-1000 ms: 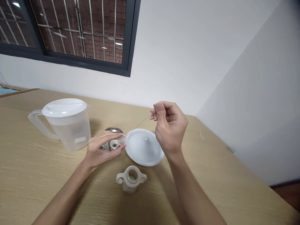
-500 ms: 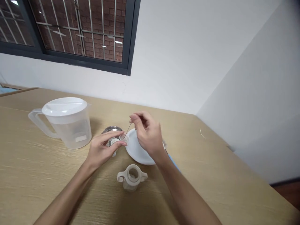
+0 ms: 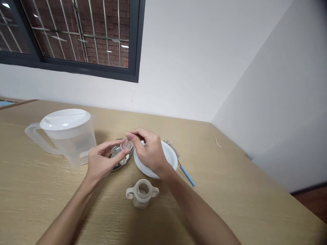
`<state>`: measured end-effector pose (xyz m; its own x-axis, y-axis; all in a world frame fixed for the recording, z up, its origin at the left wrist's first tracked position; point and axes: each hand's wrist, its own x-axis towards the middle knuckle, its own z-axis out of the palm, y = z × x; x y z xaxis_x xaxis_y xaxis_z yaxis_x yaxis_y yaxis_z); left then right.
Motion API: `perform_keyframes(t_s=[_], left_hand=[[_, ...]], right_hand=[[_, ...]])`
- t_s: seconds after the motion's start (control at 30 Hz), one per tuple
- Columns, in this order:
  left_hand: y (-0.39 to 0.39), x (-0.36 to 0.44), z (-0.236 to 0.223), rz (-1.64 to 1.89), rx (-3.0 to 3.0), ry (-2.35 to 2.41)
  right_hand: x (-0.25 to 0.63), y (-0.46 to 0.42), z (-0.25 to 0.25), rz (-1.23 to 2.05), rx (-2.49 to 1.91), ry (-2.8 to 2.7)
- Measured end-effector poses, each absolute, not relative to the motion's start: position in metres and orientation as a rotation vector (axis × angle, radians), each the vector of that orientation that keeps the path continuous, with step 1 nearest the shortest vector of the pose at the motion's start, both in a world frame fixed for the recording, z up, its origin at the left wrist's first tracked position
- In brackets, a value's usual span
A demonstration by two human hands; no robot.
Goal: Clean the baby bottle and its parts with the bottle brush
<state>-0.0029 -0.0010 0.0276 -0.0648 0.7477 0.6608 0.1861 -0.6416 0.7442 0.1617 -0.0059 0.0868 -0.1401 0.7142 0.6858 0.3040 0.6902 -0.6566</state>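
Note:
Between its thumb and fingers my left hand [image 3: 102, 161] grips a small clear round plastic piece [image 3: 126, 145]. My right hand [image 3: 148, 149] pinches a thin metal rod [image 3: 127, 143], whose lower end goes down into that piece. Most of the rod is hidden by the fingers. Just beneath the left fingers lies a shiny metal dish [image 3: 130, 154] with small white and clear parts in it. The right hand is above a white plate [image 3: 172, 158]. Nearer to me, an uncapped bottle with two handles [image 3: 141, 199] stands upright on the table.
A clear lidded pitcher [image 3: 67, 139] stands left of my hands. Right of the plate lies a bristled brush with a blue handle [image 3: 187, 176]. A short pale strand [image 3: 218, 142] rests farther right on the wooden table [image 3: 230, 190]. Walls and a barred window border the back.
My right hand has come down and left, bringing the rod deeper into the clear piece. My left hand has shifted slightly left, and more of the plate, brush and metal dish now shows.

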Motion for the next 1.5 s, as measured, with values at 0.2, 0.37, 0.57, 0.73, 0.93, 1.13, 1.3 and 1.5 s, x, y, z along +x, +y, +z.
perform_keyframes(t_s=[0.2, 0.37, 0.57, 0.73, 0.93, 1.13, 1.3, 1.5], left_hand=[[0.001, -0.002, 0.021, 1.689, 2.107, 0.920], [0.000, 0.001, 0.025, 1.689, 2.251, 0.858], [0.003, -0.008, 0.026, 1.656, 2.342, 0.891], [0.006, -0.026, 0.035, 1.600, 2.141, 1.318], [0.012, -0.039, 0.041, 1.404, 2.020, 1.703], [0.024, -0.046, 0.031, 1.020, 2.051, 1.970], [0.034, -0.045, 0.016, 0.942, 2.103, 2.017], [0.046, -0.035, 0.001, 0.959, 2.136, 1.972]], right_hand=[[0.172, -0.005, 0.093, 0.445, -0.803, -1.502], [0.175, -0.006, 0.099, 0.370, -0.792, -1.412], [0.204, -0.014, 0.128, 0.190, -0.697, -1.237], [0.234, -0.021, 0.147, 0.100, -0.720, -1.142], [0.241, -0.025, 0.150, 0.090, -0.743, -1.114], [0.242, -0.028, 0.151, 0.067, -0.741, -1.152], [0.243, -0.023, 0.147, 0.096, -0.748, -1.215], [0.242, -0.015, 0.142, 0.164, -0.765, -1.278]])
